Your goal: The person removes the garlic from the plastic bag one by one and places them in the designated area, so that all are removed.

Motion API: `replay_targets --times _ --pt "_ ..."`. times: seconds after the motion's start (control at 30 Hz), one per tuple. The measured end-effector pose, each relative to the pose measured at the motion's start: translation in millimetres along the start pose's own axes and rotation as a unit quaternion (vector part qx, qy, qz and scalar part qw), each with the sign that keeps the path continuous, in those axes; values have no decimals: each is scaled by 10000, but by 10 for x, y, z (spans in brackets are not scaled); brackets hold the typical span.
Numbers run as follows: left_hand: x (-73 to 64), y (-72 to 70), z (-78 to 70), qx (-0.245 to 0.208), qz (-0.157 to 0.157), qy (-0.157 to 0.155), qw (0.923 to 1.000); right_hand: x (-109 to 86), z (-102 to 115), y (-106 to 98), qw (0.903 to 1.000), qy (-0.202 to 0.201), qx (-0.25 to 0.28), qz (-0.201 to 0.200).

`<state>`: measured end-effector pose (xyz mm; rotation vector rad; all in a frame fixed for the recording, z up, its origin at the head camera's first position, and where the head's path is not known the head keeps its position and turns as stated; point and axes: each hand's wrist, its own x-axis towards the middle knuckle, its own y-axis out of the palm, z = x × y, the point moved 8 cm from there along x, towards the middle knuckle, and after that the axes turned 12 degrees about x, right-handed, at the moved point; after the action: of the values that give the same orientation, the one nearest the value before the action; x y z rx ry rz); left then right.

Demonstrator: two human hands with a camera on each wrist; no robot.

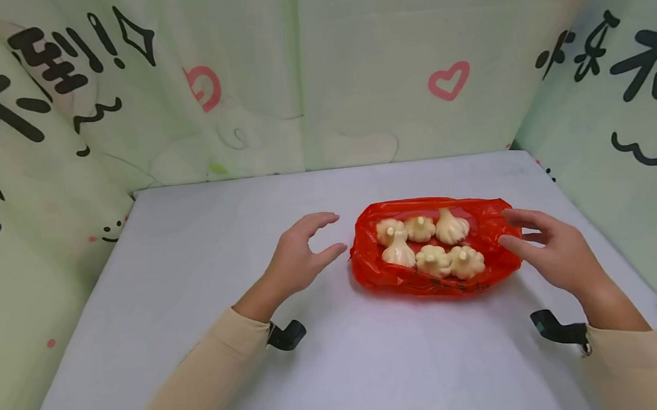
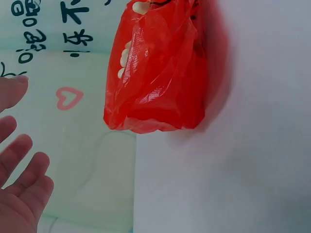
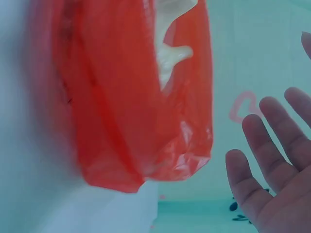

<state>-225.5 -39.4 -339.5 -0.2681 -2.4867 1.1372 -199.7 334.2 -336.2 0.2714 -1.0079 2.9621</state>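
Note:
Several whitish garlic bulbs lie in two rows inside an open red plastic bag, its edges folded down around them. To the bag's left, my left hand hovers with thumb and fingers spread, apart from the plastic. My right hand is at the bag's right end, its fingertips overlapping the rim in the head view. In the right wrist view that hand's straight fingers show a gap from the red bag. Neither hand holds anything.
The bag stands on a white table, right of its middle. Pale green curtains with black characters and pink hearts hang behind it and at both sides. A black band with a camera mount is on each wrist.

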Motion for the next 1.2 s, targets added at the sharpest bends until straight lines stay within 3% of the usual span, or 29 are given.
replay_targets --times 0.13,0.33,0.6,0.7,0.87,1.03,1.2 --pt "67 145 -43 -362 117 -96 9992 -48 -113 -67 9997 57 90 -199" --pt "174 331 -165 -630 340 10 9974 -40 -262 -146 9984 231 -7 -511" --pt "269 555 -149 -996 530 -377 9929 87 -415 -98 9986 478 -16 -210" --pt "282 600 -163 -973 609 -472 9923 102 -473 -46 9980 628 -25 35" --pt "340 647 -229 -558 729 -557 9942 133 -536 51 9951 908 95 384" --pt "405 725 -312 -342 854 -588 9940 122 -613 110 9918 1158 257 482" --pt "429 847 -370 -469 1064 -484 9920 95 -665 155 9906 1232 341 480"
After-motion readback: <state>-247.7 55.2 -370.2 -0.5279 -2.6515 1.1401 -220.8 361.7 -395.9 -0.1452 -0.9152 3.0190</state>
